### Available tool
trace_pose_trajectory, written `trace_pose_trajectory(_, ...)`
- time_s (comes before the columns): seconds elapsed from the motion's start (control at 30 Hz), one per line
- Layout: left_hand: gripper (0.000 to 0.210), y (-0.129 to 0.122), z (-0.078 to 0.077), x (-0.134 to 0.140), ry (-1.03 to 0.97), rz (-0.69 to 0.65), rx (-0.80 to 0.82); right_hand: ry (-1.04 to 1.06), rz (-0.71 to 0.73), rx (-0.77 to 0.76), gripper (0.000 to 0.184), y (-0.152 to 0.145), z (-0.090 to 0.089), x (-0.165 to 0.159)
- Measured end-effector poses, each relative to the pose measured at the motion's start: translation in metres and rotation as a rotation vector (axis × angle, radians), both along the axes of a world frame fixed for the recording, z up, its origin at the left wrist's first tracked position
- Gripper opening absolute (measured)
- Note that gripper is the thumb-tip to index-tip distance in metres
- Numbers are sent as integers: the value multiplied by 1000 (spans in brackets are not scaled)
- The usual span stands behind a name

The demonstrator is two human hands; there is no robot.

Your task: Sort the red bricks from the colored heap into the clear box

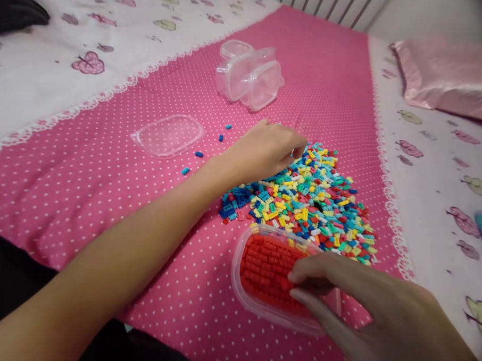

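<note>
Under the fingertips of the right hand [390, 307] are the packed bricks [264, 270], which lie in the box [235, 274]. Just behind this box is the pile [313, 198], and the left hand [269, 147] has its fingers at the pile's back part. To the left of these fingers, four loose bricks [199, 154] lie on the sheet [182, 305], with the lid [169, 135] near them. Behind the same fingers are the containers [252, 76]; well to their right, the pillow [448, 78].

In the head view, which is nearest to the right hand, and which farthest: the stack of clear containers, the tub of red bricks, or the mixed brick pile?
From the right hand:
1. Tub of red bricks, right at its fingertips.
2. Mixed brick pile, just beyond the tub.
3. Clear containers, far back, beyond the pile.
</note>
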State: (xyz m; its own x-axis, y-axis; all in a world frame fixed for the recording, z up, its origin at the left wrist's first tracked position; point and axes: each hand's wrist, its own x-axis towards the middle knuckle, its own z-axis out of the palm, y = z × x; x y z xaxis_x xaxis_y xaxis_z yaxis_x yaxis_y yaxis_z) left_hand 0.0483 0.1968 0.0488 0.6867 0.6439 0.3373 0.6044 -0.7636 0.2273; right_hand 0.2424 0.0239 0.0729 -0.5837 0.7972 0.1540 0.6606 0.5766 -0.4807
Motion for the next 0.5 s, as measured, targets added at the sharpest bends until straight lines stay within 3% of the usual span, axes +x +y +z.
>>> trace_pose_trajectory(0.37,21,1,-1,0,4,13,25,-28,-20,110,19,-1,-1,-10)
trace_pose_trajectory(0.5,21,1,0,0,0,11,27,-91,8,86,14,-3,-1,-9)
